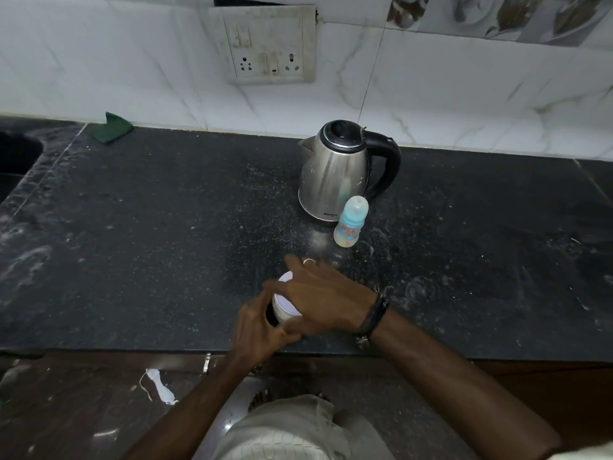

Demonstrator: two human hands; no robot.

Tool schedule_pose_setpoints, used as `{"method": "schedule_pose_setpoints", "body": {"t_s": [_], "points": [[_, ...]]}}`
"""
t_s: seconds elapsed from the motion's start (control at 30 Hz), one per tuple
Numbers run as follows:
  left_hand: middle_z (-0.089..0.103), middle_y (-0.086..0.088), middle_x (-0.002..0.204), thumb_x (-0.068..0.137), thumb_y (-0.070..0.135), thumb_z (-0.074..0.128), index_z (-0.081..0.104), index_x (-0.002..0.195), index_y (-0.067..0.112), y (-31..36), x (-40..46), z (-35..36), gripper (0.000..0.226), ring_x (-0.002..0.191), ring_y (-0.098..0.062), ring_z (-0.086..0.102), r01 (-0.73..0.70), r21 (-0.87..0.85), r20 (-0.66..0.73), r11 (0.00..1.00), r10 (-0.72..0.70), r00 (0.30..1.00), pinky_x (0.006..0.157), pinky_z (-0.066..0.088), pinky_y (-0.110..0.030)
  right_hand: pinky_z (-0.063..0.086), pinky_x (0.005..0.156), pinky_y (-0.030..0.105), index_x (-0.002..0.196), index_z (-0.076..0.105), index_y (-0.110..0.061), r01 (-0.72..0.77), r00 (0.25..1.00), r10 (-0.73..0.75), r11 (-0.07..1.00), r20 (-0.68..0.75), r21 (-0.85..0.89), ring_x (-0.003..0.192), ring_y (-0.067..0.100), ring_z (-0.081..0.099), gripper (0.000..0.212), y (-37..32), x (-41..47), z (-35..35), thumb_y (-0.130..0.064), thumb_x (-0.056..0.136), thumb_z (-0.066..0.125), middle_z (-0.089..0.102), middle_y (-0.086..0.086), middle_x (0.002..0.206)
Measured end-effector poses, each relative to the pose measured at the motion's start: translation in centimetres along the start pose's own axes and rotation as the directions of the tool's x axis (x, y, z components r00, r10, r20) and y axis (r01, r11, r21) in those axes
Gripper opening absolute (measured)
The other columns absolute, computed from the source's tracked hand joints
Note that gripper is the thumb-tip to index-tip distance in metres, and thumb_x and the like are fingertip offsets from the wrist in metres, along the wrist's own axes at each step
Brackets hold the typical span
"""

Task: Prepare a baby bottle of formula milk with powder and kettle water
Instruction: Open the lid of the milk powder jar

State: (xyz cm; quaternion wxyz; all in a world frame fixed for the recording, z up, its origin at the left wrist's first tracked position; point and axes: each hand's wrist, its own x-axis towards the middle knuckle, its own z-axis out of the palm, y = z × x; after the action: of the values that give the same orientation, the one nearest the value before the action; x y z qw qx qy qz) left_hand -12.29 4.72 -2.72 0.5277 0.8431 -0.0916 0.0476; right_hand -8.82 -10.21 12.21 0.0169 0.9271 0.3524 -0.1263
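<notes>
Near the front edge of the dark surface (149,227), the left hand (257,327) curls round the side of a white-lidded tub (284,302), steadying it. The right hand (326,298) lies across the lid, fingers spread, probably to twist it off, though blur hides the grip. The capped baby bottle (351,225) stands just beside the kettle (338,171), within reach for filling.

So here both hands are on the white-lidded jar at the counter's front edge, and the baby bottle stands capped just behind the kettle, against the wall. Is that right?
Not quite. The head view shows the baby bottle standing capped in front of the kettle, on the near side, not behind it against the wall. The rest holds: the left hand and right hand are both on the white-lidded jar near the counter's front edge.
</notes>
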Motion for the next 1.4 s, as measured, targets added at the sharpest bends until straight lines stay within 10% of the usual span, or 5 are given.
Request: {"method": "schedule_pose_setpoints", "body": {"t_s": [0.23, 0.53, 0.83, 1.13, 1.4], "points": [[0.068, 0.034, 0.084, 0.059, 0.055, 0.082, 0.072, 0.098, 0.016, 0.7, 0.0, 0.1, 0.056, 0.081, 0.011, 0.067, 0.080, -0.016, -0.003, 0.997, -0.080, 0.997, 0.065, 0.052, -0.012, 0.049, 0.065, 0.035, 0.131, 0.047, 0.008, -0.390, 0.920, 0.390, 0.901, -0.041, -0.189, 0.095, 0.032, 0.064, 0.064, -3.4, 1.9, 1.8, -0.047, 0.100, 0.040, 0.063, 0.018, 0.112], [0.073, 0.019, 0.101, 0.059, 0.043, 0.086, 0.073, 0.113, 0.006, -0.3, -0.3, 0.1, 0.066, 0.093, 0.007, 0.070, 0.061, -0.033, -0.017, 0.998, -0.062, 0.998, 0.073, 0.058, -0.021, 0.040, 0.096, 0.050, 0.122, 0.060, -0.023, 0.037, 0.997, -0.039, 0.999, 0.064, 0.031, 0.114, 0.037, 0.047, 0.041, -1.4, -0.3, -1.2, -0.043, 0.086, 0.063, 0.038, 0.018, 0.136], [0.066, 0.040, 0.087, 0.061, 0.048, 0.085, 0.074, 0.102, 0.006, 1.0, -0.2, 0.1, 0.060, 0.071, 0.013, 0.063, 0.028, 0.000, 0.021, 1.000, -0.028, 0.999, 0.061, 0.042, -0.004, 0.048, 0.075, 0.042, 0.150, 0.029, -0.020, -0.397, 0.917, 0.398, 0.916, 0.023, -0.052, 0.101, 0.040, 0.059, 0.070, -3.1, 1.2, 1.9, -0.061, 0.094, 0.042, 0.039, 0.036, 0.135], [0.073, 0.017, 0.111, 0.057, 0.035, 0.093, 0.063, 0.127, 0.023, 0.8, -0.5, -0.2, 0.077, 0.100, -0.001, 0.071, 0.037, -0.057, -0.016, 0.998, -0.038, 0.999, 0.080, 0.059, -0.031, 0.037, 0.067, 0.034, 0.119, 0.045, -0.022, -0.086, 0.995, 0.096, 0.969, -0.031, 0.233, 0.087, 0.033, 0.050, 0.044, 0.2, -1.6, -1.2, -0.020, 0.078, 0.061, 0.041, 0.013, 0.110], [0.070, 0.013, 0.124, 0.058, 0.038, 0.096, 0.058, 0.137, 0.025, 0.8, -0.2, -0.1, 0.089, 0.114, -0.005, 0.067, 0.015, -0.011, -0.010, 1.000, -0.015, 1.000, 0.092, 0.058, -0.038, 0.044, 0.068, 0.032, 0.076, 0.055, -0.012, -0.281, 0.959, 0.280, 0.926, 0.040, 0.251, 0.080, 0.017, 0.056, 0.028, 4.7, -5.8, -1.6, -0.034, 0.077, 0.073, 0.052, -0.005, 0.076]]}}
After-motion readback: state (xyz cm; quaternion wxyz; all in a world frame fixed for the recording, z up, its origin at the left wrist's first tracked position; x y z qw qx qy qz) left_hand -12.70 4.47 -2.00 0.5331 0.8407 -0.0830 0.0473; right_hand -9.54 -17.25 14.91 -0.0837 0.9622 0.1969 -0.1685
